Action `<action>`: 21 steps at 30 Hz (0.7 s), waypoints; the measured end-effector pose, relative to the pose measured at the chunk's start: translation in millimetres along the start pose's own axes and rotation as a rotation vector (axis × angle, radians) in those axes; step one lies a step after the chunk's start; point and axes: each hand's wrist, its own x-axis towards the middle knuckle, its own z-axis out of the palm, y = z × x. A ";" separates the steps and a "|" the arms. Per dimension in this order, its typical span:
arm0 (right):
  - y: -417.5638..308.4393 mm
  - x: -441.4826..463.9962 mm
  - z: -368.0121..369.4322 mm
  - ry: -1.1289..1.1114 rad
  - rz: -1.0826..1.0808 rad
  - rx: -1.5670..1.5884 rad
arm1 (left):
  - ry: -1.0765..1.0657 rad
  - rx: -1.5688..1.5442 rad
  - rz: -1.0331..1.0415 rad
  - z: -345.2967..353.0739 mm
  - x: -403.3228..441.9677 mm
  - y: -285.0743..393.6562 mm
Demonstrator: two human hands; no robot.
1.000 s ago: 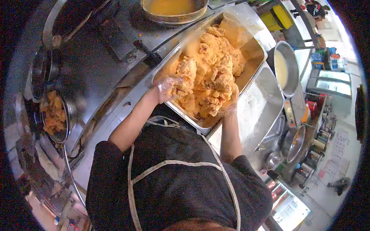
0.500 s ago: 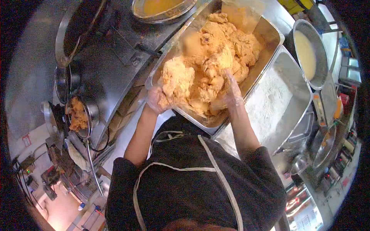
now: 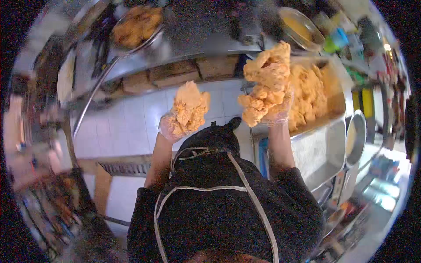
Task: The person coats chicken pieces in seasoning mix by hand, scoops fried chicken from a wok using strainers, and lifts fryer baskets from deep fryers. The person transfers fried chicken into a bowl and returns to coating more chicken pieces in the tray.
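Observation:
My left hand (image 3: 170, 127), in a clear plastic glove, is wrapped round breaded chicken (image 3: 190, 107) above the tiled floor. Several larger coated pieces (image 3: 267, 83) are held up in my right hand (image 3: 280, 114), also gloved; its fingers are partly hidden behind them. To the right of that hand stands a deep metal tray (image 3: 340, 72) with more breaded chicken (image 3: 309, 94) in it. A second metal tray (image 3: 320, 151) with white flour adjoins it on the near side.
A long-handled strainer (image 3: 153, 37) of browned pieces is at the upper left. At the upper right stands a bowl (image 3: 322, 41) of yellowish liquid; another metal bowl (image 3: 361, 136) is at the right. Cardboard boxes (image 3: 175, 74) lie under the counter edge.
Both hands have lifted chicken out of the deep tray and are now over the floor to its left. The view has turned left, bringing the strainer to the upper left.

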 end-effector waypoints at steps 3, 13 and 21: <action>8.9 -11.1 47.5 -0.315 0.125 0.125 | 0.205 0.047 0.290 -41.8 -73.9 -38.2; 83.4 -124.5 152.3 -0.395 0.531 -0.171 | 0.469 -0.134 1.122 -101.5 -322.1 -277.6; 187.8 -231.5 220.9 -0.663 1.485 0.131 | 1.011 0.012 1.447 -21.6 -419.5 -398.4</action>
